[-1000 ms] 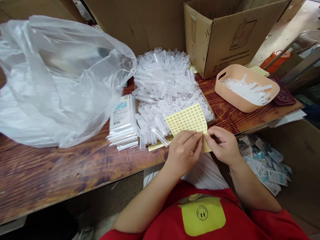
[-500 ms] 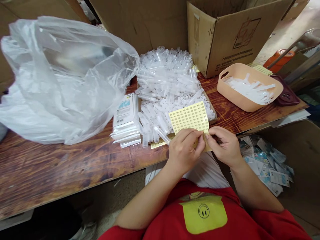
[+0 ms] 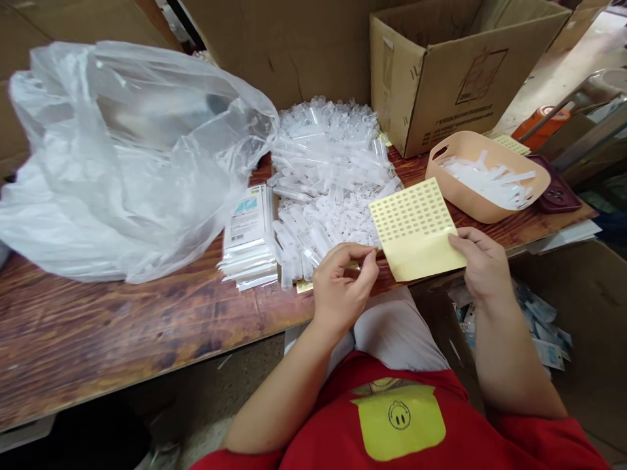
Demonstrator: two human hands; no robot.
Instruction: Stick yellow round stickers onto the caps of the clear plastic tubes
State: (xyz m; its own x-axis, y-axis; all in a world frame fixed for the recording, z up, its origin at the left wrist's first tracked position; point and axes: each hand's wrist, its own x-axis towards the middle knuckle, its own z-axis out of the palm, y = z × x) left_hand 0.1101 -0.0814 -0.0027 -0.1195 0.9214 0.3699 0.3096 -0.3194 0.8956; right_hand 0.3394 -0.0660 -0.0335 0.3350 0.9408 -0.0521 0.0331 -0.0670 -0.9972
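My right hand (image 3: 484,262) pinches a yellow sticker sheet (image 3: 425,256) by its right edge, holding it up over the front of the table. Rows of small dark oval prints cover the sheet's upper half, while the lower half is plain. Left of the sheet and apart from it, my left hand (image 3: 345,281) has thumb and forefinger pressed together; whatever lies between the tips is too small to make out. Just beyond that hand, clear plastic tubes (image 3: 337,163) and small white pieces lie heaped. Beside the heap rests a stack of flat printed packets (image 3: 247,228).
A large clear plastic bag (image 3: 137,170) bulges at the left of the wooden table (image 3: 147,326). At the right are a peach basket (image 3: 470,196) with white strips and an open cardboard box (image 3: 441,91). Below the table edge, packets (image 3: 543,326) lie in another box.
My hands have moved apart. The right one has carried the sticker sheet to the right and turned it, showing its plain lower half. My left hand has come off the sheet, still pinched.
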